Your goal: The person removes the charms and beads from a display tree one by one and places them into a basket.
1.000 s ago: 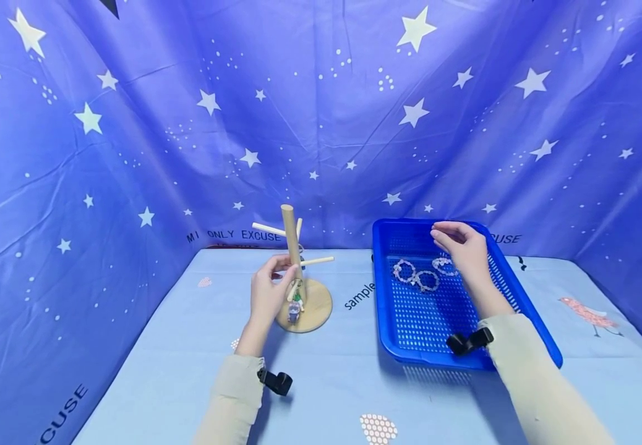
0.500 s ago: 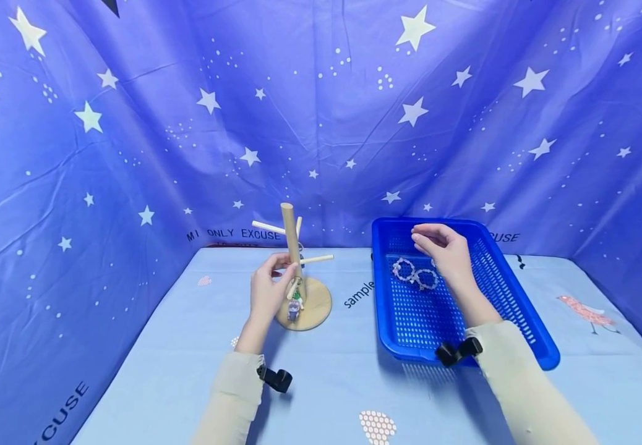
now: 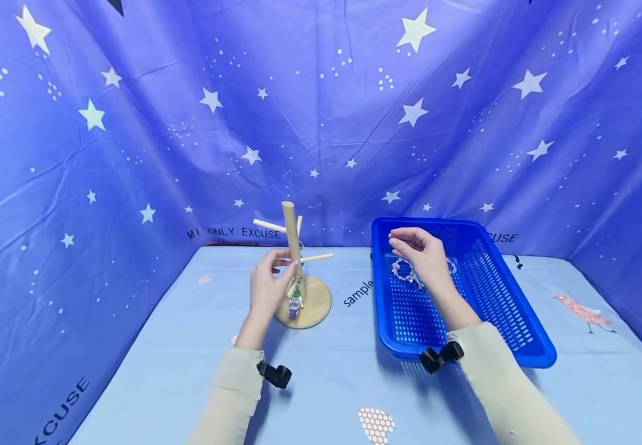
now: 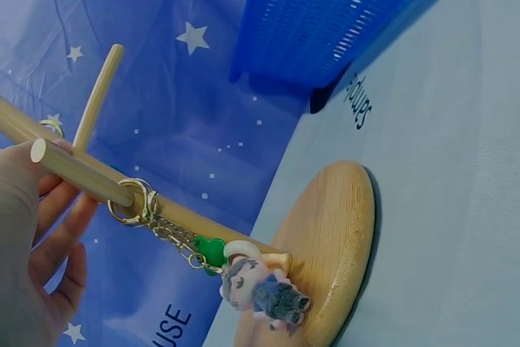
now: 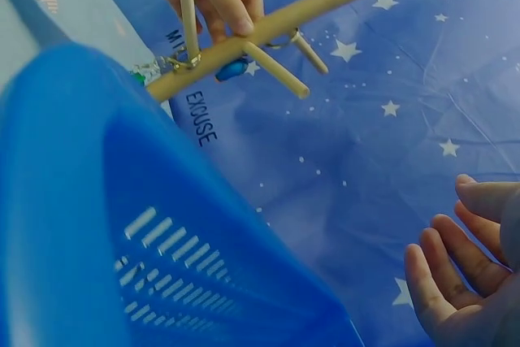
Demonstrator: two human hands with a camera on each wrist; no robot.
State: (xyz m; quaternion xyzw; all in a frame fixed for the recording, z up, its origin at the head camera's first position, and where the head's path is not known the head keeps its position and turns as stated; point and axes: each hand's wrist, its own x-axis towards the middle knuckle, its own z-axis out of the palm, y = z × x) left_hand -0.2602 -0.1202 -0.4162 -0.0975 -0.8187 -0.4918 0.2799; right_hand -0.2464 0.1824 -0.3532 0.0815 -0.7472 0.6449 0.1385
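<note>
My left hand (image 3: 269, 281) grips the upright post of a wooden stand (image 3: 316, 303) with a round base and several pegs. From a lower peg hangs a keychain (image 4: 272, 290) with a small figure in dark clothes, a green charm and a metal ring. A shiny blue charm (image 5: 232, 70) shows behind the post in the right wrist view. Over the blue basket (image 3: 381, 309) hovers my right hand (image 3: 425, 256), its fingers loosely bent and apart from the thumb, holding nothing. Beaded bracelets (image 3: 402, 269) lie in the basket below, partly hidden by that hand.
The light blue tablecloth (image 3: 321, 377) carries printed hearts, a bird and lettering. A purple curtain (image 3: 321, 123) with white stars rises behind the table and at both sides. The basket has raised, perforated walls and sits right of the stand.
My right hand has moved left across the basket, covering different bracelets as it passes. The left hand keeps its hold on the post, and the stand stays in place.
</note>
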